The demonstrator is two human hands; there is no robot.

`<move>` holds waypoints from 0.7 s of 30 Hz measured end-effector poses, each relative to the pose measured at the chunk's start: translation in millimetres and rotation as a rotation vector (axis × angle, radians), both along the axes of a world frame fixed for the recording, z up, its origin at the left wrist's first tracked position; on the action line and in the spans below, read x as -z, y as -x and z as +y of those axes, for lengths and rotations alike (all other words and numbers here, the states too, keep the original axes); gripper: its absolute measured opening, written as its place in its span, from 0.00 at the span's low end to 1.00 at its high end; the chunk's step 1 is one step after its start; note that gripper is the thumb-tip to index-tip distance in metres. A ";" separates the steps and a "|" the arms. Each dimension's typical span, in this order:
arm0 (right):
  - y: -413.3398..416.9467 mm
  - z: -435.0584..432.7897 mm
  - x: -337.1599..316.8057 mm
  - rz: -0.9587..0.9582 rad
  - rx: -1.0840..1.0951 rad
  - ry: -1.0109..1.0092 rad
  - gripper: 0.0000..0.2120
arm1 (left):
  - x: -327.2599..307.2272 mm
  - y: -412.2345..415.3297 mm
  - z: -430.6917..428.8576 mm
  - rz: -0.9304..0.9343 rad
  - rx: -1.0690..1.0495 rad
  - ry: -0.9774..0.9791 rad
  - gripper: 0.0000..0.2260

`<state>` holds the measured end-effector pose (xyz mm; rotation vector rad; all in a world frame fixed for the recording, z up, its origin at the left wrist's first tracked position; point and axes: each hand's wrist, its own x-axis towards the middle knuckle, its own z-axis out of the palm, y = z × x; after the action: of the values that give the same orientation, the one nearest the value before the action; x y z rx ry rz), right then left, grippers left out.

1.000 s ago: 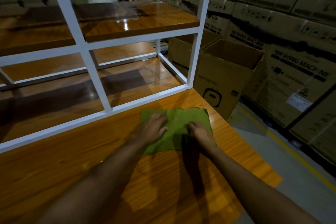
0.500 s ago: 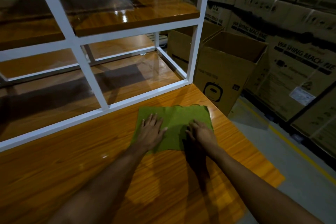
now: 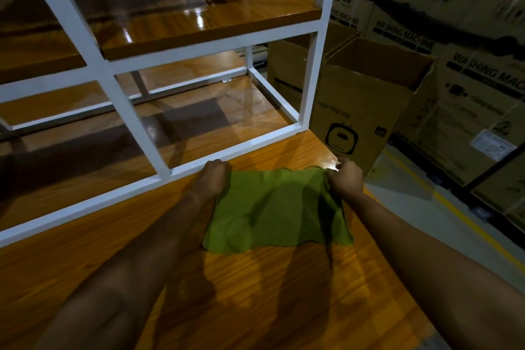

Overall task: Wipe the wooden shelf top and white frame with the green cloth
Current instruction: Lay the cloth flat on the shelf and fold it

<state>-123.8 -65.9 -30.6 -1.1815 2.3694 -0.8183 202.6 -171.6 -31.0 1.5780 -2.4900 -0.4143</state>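
Green cloth (image 3: 277,209): spread on wooden shelf top (image 3: 255,293), beside white frame (image 3: 199,166) | left hand (image 3: 213,179): closed, pinching far-left cloth corner | right hand (image 3: 348,176): closed, pinching far-right corner | open cardboard box (image 3: 366,111): beyond shelf edge

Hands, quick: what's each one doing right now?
Left hand: closed, gripping the far left corner of the green cloth.
Right hand: closed, pinching the cloth's far right corner.

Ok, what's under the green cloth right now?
The green cloth lies on the wooden shelf top, with the left hand and right hand gripping its far corners. Whatever lies directly beneath it is covered.
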 end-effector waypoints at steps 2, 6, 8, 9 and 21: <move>2.0 -7.5 4.3 -0.036 0.039 -0.006 0.25 | 5.5 -1.8 -4.6 0.045 -0.034 -0.022 0.06; 4.2 -13.5 13.4 -0.018 0.060 -0.031 0.18 | 6.7 2.8 -9.0 0.127 -0.118 -0.052 0.07; 3.7 -13.7 13.6 -0.031 0.075 -0.010 0.10 | 6.6 2.8 -9.9 0.162 -0.144 -0.080 0.07; 4.5 -13.4 13.9 -0.037 0.070 0.006 0.09 | 7.5 1.2 -11.1 0.179 -0.153 -0.084 0.07; 12.2 63.7 16.8 -0.032 -0.089 0.294 0.05 | -21.2 -46.6 54.0 0.437 -0.073 0.088 0.07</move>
<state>-136.0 -2.2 -47.4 -1.3633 2.2056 -1.1756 249.2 -117.6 -9.8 1.3650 -2.0865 -0.5607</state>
